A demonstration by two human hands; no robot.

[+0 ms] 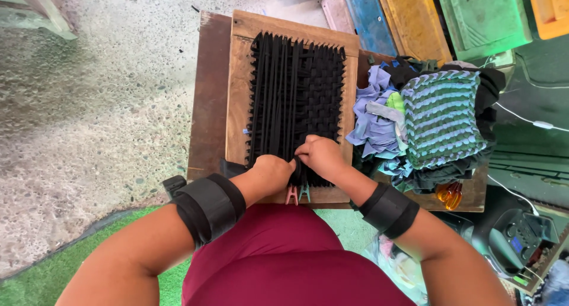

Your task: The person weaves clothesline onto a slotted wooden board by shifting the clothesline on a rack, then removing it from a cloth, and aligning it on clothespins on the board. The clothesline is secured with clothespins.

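A loom (240,75) lies on a table (204,104), with both hands (323,155) meeting at its near edge, just above two pegs (298,194). Right of the loom sits a scrap pile (373,122), and a woven mat (441,116) lies right of that, with scissors (449,193) near the table's front corner.

Left of the wooden loom frame (240,98) a bare strip of counter (207,93) lies open, with speckled floor (101,93) beyond. On the right, fabric scraps (373,119) and a stack of woven mats (441,119) crowd against the frame. Two clothespins (298,194) sit at its near edge.
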